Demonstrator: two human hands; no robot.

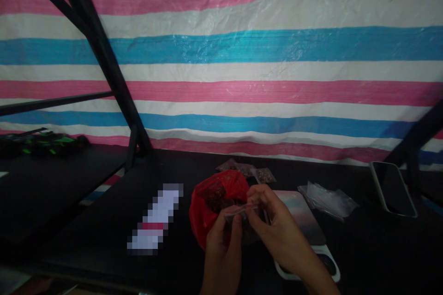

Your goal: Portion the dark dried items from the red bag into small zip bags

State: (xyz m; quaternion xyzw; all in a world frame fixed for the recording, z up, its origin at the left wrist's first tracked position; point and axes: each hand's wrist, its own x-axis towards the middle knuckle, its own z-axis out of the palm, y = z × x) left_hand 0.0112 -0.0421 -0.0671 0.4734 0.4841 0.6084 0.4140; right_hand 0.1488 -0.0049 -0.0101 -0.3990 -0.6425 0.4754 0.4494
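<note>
Between both hands is a small clear zip bag [238, 212], its top edge pinched by the fingers. My left hand [223, 239] closes on the left end of that edge, thumb in front. My right hand [272, 221] grips the right end with thumb and fingertips. Dark contents show dimly in the lower part, half hidden by the hands. Just behind, an open red plastic bag [202, 212] holds small dark brown bits. Beneath my right forearm sits a kitchen scale [308, 221] with a metal plate and a white base.
Filled small bags [266, 175] lie behind the red bag. To the right are a stack of clear bags [328, 200] and a phone [394, 189]. A blurred-out strip [155, 219] lies left on the black table [114, 239]. Black metal bars [104, 60] rise before a striped sheet [259, 46].
</note>
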